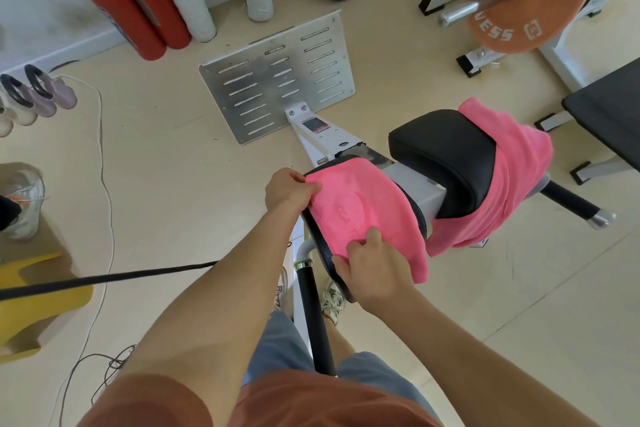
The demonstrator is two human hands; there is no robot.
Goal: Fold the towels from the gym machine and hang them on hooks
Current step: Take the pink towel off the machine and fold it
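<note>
orange shirt (311, 402) | left hand (289, 189) pinches pink terry towel's (367, 211) far corner | right hand (372, 270) pinches near corner | towel drapes rightward over black pad (419, 213)

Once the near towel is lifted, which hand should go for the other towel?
Right, probably. The right hand grips the near towel on the side nearer the far towel; the left hand pinches the opposite corner, farther away.

Your light is bright and even, shadows faint. The footplate (277, 80) and nearer towel (363, 211) below it are sharp; far from it, lines bow.
</note>
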